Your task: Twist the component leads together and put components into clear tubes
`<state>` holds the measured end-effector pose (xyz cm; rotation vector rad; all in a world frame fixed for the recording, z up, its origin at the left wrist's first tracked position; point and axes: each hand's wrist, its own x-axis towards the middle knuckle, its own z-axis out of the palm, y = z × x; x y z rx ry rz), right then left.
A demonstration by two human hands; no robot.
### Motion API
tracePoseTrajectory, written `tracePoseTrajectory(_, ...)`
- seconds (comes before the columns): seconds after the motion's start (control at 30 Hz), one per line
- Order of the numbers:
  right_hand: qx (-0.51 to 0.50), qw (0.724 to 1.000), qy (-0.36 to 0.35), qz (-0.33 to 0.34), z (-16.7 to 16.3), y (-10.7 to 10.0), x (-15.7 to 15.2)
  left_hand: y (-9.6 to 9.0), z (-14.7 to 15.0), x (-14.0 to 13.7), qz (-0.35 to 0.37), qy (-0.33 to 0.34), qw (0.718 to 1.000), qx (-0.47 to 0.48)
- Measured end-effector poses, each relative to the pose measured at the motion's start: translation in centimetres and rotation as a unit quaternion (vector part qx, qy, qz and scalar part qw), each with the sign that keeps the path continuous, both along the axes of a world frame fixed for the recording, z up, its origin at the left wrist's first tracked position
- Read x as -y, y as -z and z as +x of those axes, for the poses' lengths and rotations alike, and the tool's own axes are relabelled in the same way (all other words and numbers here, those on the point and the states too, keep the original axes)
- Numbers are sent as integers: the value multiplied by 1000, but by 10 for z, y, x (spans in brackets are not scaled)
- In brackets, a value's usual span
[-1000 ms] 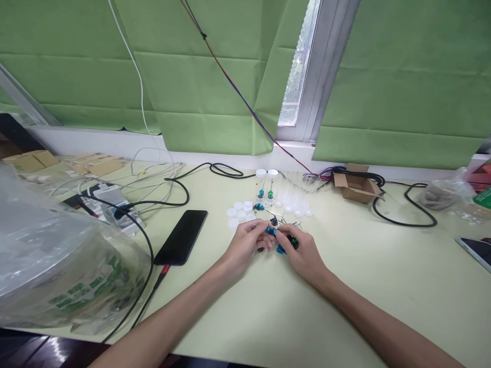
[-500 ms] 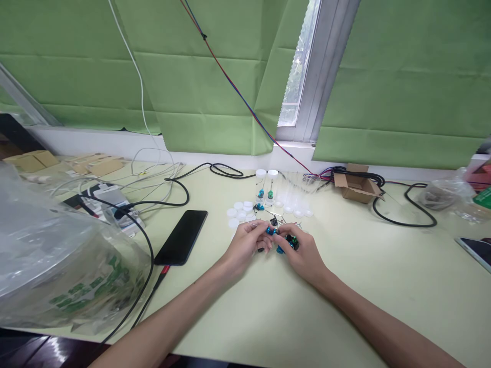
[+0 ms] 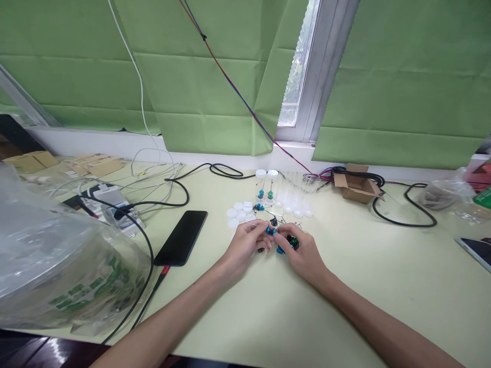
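Between my two hands is a small blue part (image 3: 270, 231) with a thin metal rod, too small to name exactly. My left hand (image 3: 247, 244) pinches it from the left, fingers closed. My right hand (image 3: 303, 251) is closed at its other end, thumb and forefinger touching or very near it. Loose blue, green and black parts (image 3: 281, 250) lie on the table under my right hand, partly hidden. Just beyond my fingers are a black part (image 3: 273, 221) and another blue part (image 3: 260, 207). Two clear capped tubes (image 3: 271, 186) stand behind, one with a blue part inside, one with a green.
White round caps (image 3: 238, 213) lie left of the tubes, and several clear empty tubes (image 3: 295, 197) stand to the right. A black phone (image 3: 181, 238), a plastic bag (image 3: 69, 255) and a power strip (image 3: 109, 202) are at left. An open cardboard box (image 3: 356, 190) sits back right among cables.
Very little differs: the blue part between my fingers seems turned or shifted slightly. Both hands stay in the same place.
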<state>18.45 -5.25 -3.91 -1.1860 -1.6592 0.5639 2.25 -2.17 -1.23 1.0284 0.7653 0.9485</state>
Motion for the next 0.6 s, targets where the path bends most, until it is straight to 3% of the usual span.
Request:
tracePoseTrajectory(0.2, -21, 999, -21, 26, 0, -1, 1, 0, -1, -1, 5, -1, 1000, -1)
tracePoseTrajectory(0.6, 7, 1000, -2, 6, 0, 0, 0, 0, 0, 1, 2, 8, 1000, -2)
